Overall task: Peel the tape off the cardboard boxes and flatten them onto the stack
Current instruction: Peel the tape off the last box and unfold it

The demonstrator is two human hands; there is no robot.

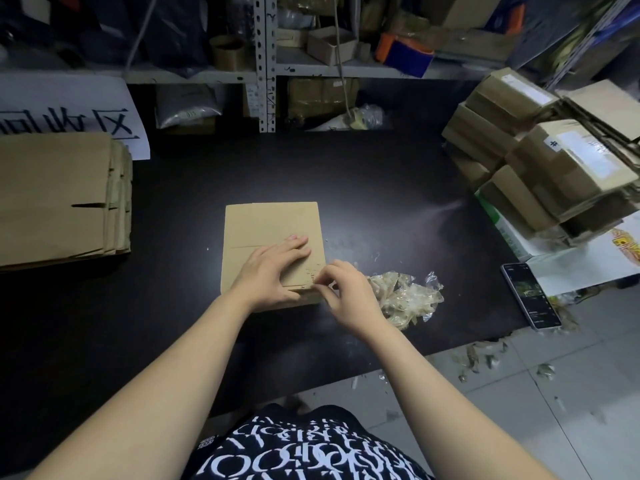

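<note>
At the middle of the dark tabletop (346, 185) lay the cardboard box (270, 230), low and square-cornered, its near right corner under both hands. The left hand (273, 268) lay spread on the top panel, its fingers (294, 245) straight and pressing down, gripping nothing. The right hand (346, 289) had thumb and fingertips (323, 277) pinched together at that corner's edge, seemingly on an end of tape, though the strip itself was too thin and clear to make out. To do this well, the flat hand should probably sit close to the peel line so the light board does not lift. The pull should run low and slow along the seam, since thin film likely tears into slivers and drags paper fibres off the kraft face. The board looked matte, tan and slightly pitted near the corner. Just beside the right hand sat a crinkled, glossy wad of peeled tape (405, 296). The stack of flattened boxes (52, 195) lay at the left, well apart, and a heap of taped boxes (540, 168) rose at the right edge.
</note>
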